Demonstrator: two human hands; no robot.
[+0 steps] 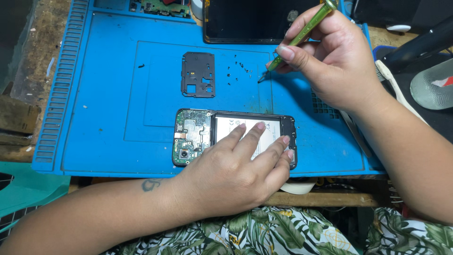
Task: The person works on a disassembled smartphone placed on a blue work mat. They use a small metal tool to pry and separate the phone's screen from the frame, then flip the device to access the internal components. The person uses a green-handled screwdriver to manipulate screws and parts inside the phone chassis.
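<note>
An opened phone (193,134) lies on a blue work mat (104,104), its green circuit board and white battery exposed. My left hand (236,172) rests flat on the battery, fingers spread, holding the phone down. My right hand (330,56) grips a green-handled screwdriver (302,33), whose tip touches the mat beside several tiny black screws (237,71). A black plastic cover plate (198,74) lies on the mat above the phone.
A dark screen panel (250,21) lies at the mat's far edge, with a green circuit board (160,7) to its left. Tweezers (354,132) and a white brush (396,87) lie at the right. The worn wooden bench (28,71) shows at left.
</note>
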